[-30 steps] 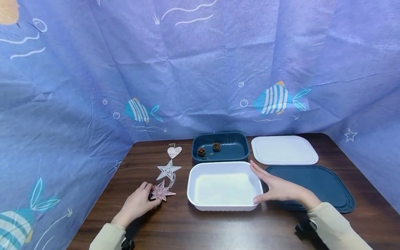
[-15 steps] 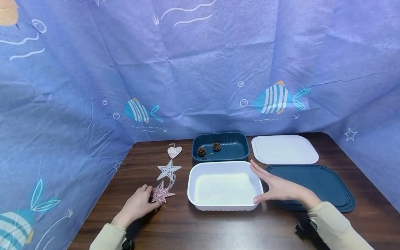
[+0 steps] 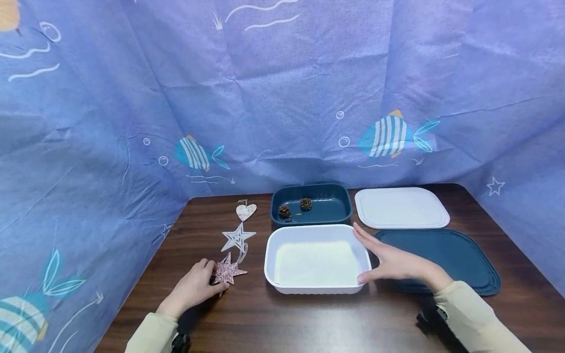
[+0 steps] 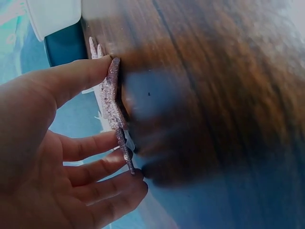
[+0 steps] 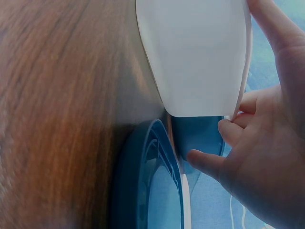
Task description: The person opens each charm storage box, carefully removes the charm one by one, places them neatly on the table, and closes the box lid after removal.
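In the head view my left hand (image 3: 192, 287) grips a pink glittery star ornament (image 3: 226, 272) at the table's left side. The left wrist view shows the thumb on one edge of the star (image 4: 111, 98) and the fingertips on the opposite edge, the star low over the wood. My right hand (image 3: 397, 262) holds the right end of a white rectangular box (image 3: 318, 290), thumb at the near corner, fingers at the far corner. In the right wrist view, several fingers lie at the rim of the box (image 5: 195, 57), which stands upright with nothing in it.
A white openwork star (image 3: 238, 237) and a pale heart ornament (image 3: 245, 212) lie beyond the left hand. Behind the white box stands a dark blue box (image 3: 335, 208) with two pine cones (image 3: 305, 204). White (image 3: 401, 208) and dark blue lids (image 3: 441, 255) lie right, partly under the right arm.
The hands, pink star and white box keep their places relative to each other. The whole scene shifts up slightly in the head view.
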The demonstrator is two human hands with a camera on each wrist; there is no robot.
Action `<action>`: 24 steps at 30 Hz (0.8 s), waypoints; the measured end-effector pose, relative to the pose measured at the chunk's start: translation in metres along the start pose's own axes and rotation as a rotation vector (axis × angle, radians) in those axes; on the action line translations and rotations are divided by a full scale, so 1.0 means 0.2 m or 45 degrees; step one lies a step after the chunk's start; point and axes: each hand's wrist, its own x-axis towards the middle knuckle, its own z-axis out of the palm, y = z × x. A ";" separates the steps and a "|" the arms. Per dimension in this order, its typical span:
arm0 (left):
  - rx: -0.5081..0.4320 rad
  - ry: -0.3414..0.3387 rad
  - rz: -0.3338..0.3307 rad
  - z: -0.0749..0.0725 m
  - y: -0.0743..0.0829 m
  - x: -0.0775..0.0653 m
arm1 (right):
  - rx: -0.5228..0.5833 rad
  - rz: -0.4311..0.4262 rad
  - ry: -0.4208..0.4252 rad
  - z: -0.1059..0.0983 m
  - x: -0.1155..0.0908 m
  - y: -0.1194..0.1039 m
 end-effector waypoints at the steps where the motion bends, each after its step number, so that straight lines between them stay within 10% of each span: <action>1: 0.005 -0.001 0.002 0.00 0.00 0.00 | -0.004 0.000 -0.001 0.00 0.00 0.00; 15: -0.054 -0.039 -0.022 -0.03 -0.01 0.01 | -0.008 -0.010 0.010 0.01 0.00 0.01; 24: -0.073 0.175 -0.011 -0.11 -0.01 0.10 | -0.014 0.002 0.017 0.01 0.00 0.01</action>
